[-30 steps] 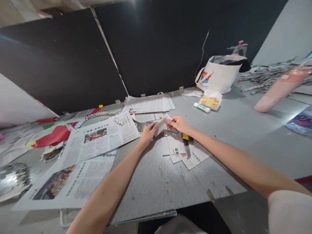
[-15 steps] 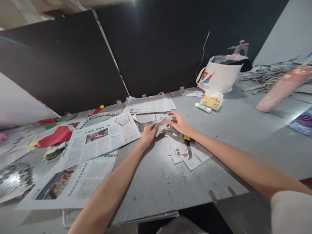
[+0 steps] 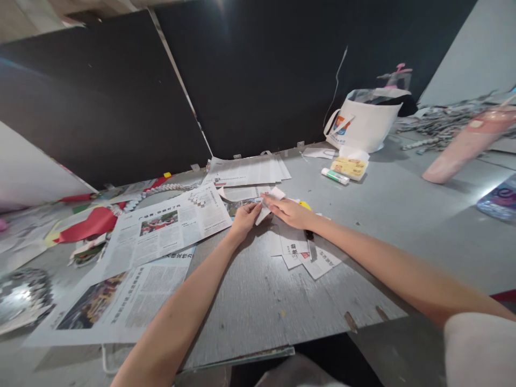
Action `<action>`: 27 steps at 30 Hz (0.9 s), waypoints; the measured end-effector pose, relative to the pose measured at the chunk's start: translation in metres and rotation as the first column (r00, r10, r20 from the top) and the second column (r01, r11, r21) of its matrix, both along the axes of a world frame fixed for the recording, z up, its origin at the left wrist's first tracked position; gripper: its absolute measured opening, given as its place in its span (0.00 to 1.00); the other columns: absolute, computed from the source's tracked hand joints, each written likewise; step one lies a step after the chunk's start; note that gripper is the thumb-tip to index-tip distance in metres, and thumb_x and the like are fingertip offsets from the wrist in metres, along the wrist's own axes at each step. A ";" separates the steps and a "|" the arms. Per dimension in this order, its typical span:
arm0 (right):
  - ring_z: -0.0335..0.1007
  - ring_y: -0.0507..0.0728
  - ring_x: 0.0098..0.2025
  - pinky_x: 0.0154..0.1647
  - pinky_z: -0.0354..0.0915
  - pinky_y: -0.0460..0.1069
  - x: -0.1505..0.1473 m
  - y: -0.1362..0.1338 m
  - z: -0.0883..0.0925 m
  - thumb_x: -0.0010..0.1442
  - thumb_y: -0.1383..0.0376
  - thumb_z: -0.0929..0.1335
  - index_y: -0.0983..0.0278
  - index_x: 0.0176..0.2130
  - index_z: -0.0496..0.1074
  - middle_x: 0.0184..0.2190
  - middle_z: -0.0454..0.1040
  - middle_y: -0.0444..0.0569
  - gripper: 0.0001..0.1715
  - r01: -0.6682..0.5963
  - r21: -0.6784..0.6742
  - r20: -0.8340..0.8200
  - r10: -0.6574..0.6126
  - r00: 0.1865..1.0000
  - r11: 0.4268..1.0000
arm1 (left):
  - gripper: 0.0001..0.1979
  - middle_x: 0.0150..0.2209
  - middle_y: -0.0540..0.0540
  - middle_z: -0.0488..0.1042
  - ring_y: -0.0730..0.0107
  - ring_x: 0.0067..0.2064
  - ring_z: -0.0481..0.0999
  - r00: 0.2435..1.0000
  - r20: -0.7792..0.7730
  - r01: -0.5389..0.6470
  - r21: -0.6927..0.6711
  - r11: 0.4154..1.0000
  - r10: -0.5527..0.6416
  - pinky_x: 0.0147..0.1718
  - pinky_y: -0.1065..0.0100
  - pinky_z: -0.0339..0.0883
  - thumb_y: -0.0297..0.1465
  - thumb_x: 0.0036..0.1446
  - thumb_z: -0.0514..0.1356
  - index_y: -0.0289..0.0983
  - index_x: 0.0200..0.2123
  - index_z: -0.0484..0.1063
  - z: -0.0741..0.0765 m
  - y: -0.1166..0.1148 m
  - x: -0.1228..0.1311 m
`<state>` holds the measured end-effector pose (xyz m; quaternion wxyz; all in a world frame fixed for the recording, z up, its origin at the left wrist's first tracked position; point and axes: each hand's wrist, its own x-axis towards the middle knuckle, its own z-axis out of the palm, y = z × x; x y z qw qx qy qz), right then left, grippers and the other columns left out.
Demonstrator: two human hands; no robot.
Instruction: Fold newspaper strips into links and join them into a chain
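Note:
My left hand [image 3: 244, 217] pinches the lower left end of a small strip of newspaper [image 3: 276, 194] at the middle of the grey table [image 3: 258, 301]. My right hand [image 3: 287, 209] lies over the strip with its fingers stretched flat, pressing it down. Under my right wrist sit several cut newspaper pieces [image 3: 306, 255] and a yellow-and-black utility knife [image 3: 307, 236], mostly hidden by the hand.
Open newspaper sheets [image 3: 161, 231] spread to the left, with red paper [image 3: 91, 224] beyond. A stack of papers [image 3: 245, 171] lies behind. A glue stick [image 3: 334, 176], yellow packet [image 3: 350, 167], white tote bag [image 3: 363, 126], pink bottle [image 3: 463, 148] and a plastic bottle [image 3: 500, 199] stand to the right.
My right hand has slid left from pinching the strip's right end to lying flat across it. The left hand has kept its hold in place.

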<state>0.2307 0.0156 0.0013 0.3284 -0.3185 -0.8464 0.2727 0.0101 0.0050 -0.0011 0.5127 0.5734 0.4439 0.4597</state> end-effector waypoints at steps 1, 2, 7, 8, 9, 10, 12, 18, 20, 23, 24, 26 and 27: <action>0.67 0.68 0.71 0.73 0.60 0.66 0.001 0.002 0.000 0.78 0.49 0.60 0.47 0.77 0.60 0.73 0.67 0.46 0.33 0.028 -0.007 -0.033 -0.029 0.999 1.000 | 0.31 0.27 0.44 0.81 0.70 0.24 0.70 1.000 0.001 0.006 -0.022 1.000 -0.006 0.24 0.68 0.65 0.59 0.51 0.72 0.34 0.35 0.83 0.000 0.000 0.000; 0.65 0.67 0.72 0.75 0.58 0.66 0.003 0.003 0.000 0.78 0.48 0.59 0.49 0.77 0.61 0.73 0.67 0.47 0.34 0.069 -0.015 -0.071 -0.070 0.995 0.997 | 0.32 0.27 0.43 0.81 0.70 0.24 0.70 1.000 0.009 0.013 -0.039 0.999 -0.012 0.23 0.68 0.65 0.60 0.50 0.72 0.34 0.34 0.83 0.000 0.000 0.001; 0.67 0.67 0.71 0.66 0.69 0.60 0.009 0.009 -0.001 0.75 0.43 0.62 0.52 0.75 0.64 0.72 0.68 0.52 0.37 0.289 -0.200 -0.306 -0.340 0.889 0.936 | 0.30 0.27 0.43 0.81 0.68 0.24 0.71 1.000 -0.004 0.024 -0.034 0.999 -0.024 0.23 0.67 0.65 0.60 0.51 0.71 0.35 0.31 0.83 0.002 -0.002 0.001; 0.69 0.67 0.69 0.61 0.72 0.59 0.010 0.010 0.000 0.74 0.42 0.64 0.53 0.74 0.65 0.71 0.70 0.53 0.37 0.284 -0.247 -0.333 -0.356 0.873 0.927 | 0.30 0.27 0.43 0.81 0.69 0.24 0.71 0.999 -0.022 0.023 -0.020 1.000 -0.023 0.23 0.68 0.64 0.59 0.53 0.70 0.35 0.31 0.83 0.002 -0.002 0.001; 0.72 0.67 0.65 0.55 0.74 0.57 0.011 0.010 0.001 0.73 0.42 0.65 0.54 0.72 0.68 0.68 0.73 0.55 0.37 0.265 -0.285 -0.344 -0.356 0.869 0.921 | 0.29 0.27 0.44 0.81 0.70 0.24 0.70 0.999 -0.042 0.021 -0.003 1.000 -0.021 0.23 0.68 0.63 0.58 0.54 0.70 0.35 0.31 0.83 0.002 -0.002 0.001; 0.76 0.67 0.58 0.49 0.74 0.55 0.012 0.009 0.002 0.72 0.41 0.66 0.57 0.68 0.72 0.62 0.78 0.56 0.36 0.237 -0.311 -0.341 -0.340 0.876 0.921 | 0.29 0.26 0.44 0.80 0.70 0.24 0.69 0.998 -0.062 0.021 0.016 1.000 -0.020 0.23 0.69 0.61 0.58 0.55 0.69 0.35 0.31 0.84 0.003 -0.002 0.001; 0.77 0.62 0.43 0.39 0.70 0.52 0.012 0.007 0.005 0.71 0.39 0.67 0.61 0.56 0.79 0.45 0.82 0.54 0.33 0.177 -0.334 -0.310 -0.285 0.907 0.926 | 0.27 0.26 0.45 0.80 0.70 0.24 0.69 0.995 -0.102 0.026 0.053 0.998 -0.021 0.24 0.69 0.60 0.56 0.57 0.68 0.35 0.30 0.84 0.002 -0.002 0.001; 0.62 0.53 0.24 0.27 0.54 0.49 0.012 0.006 0.007 0.69 0.38 0.68 0.63 0.36 0.79 0.24 0.72 0.44 0.32 0.199 -0.335 -0.224 -0.283 0.933 0.921 | 0.23 0.28 0.46 0.80 0.67 0.29 0.72 0.990 -0.125 -0.061 0.075 0.995 0.070 0.28 0.68 0.62 0.51 0.57 0.69 0.36 0.34 0.84 -0.008 0.005 -0.001; 0.63 0.52 0.24 0.27 0.55 0.49 0.013 0.007 0.006 0.69 0.39 0.67 0.63 0.33 0.77 0.23 0.72 0.45 0.32 0.233 -0.318 -0.235 -0.314 0.920 0.919 | 0.23 0.30 0.47 0.79 0.67 0.31 0.73 0.980 -0.059 -0.185 0.080 0.979 0.190 0.31 0.68 0.64 0.52 0.54 0.72 0.35 0.36 0.84 -0.014 0.010 -0.004; 0.64 0.52 0.24 0.27 0.56 0.49 0.013 0.009 0.006 0.69 0.39 0.67 0.64 0.31 0.77 0.23 0.74 0.47 0.33 0.247 -0.304 -0.264 -0.330 0.906 0.920 | 0.27 0.28 0.48 0.76 0.69 0.30 0.71 0.944 0.067 -0.324 0.028 0.946 0.322 0.31 0.68 0.65 0.54 0.51 0.73 0.35 0.38 0.82 -0.020 0.017 -0.008; 0.65 0.52 0.24 0.27 0.57 0.49 0.014 0.010 0.007 0.69 0.39 0.67 0.64 0.31 0.77 0.24 0.75 0.48 0.33 0.250 -0.308 -0.277 -0.338 0.899 0.918 | 0.28 0.27 0.49 0.75 0.70 0.30 0.71 0.935 0.109 -0.339 0.005 0.941 0.336 0.31 0.68 0.66 0.55 0.51 0.73 0.35 0.38 0.81 -0.021 0.019 -0.008; 0.66 0.53 0.25 0.27 0.58 0.49 0.014 0.010 0.007 0.68 0.38 0.68 0.64 0.32 0.77 0.26 0.77 0.50 0.33 0.258 -0.323 -0.305 -0.358 0.882 0.911 | 0.30 0.27 0.50 0.73 0.72 0.29 0.71 0.931 0.187 -0.314 -0.021 0.949 0.313 0.32 0.68 0.67 0.57 0.50 0.72 0.35 0.38 0.80 -0.019 0.019 -0.008; 0.67 0.53 0.26 0.27 0.59 0.49 0.015 0.010 0.007 0.67 0.37 0.68 0.63 0.32 0.76 0.26 0.78 0.50 0.33 0.261 -0.330 -0.318 -0.367 0.874 0.907 | 0.31 0.27 0.50 0.73 0.72 0.29 0.71 0.936 0.215 -0.280 -0.024 0.960 0.279 0.32 0.68 0.68 0.58 0.51 0.72 0.35 0.39 0.79 -0.017 0.018 -0.007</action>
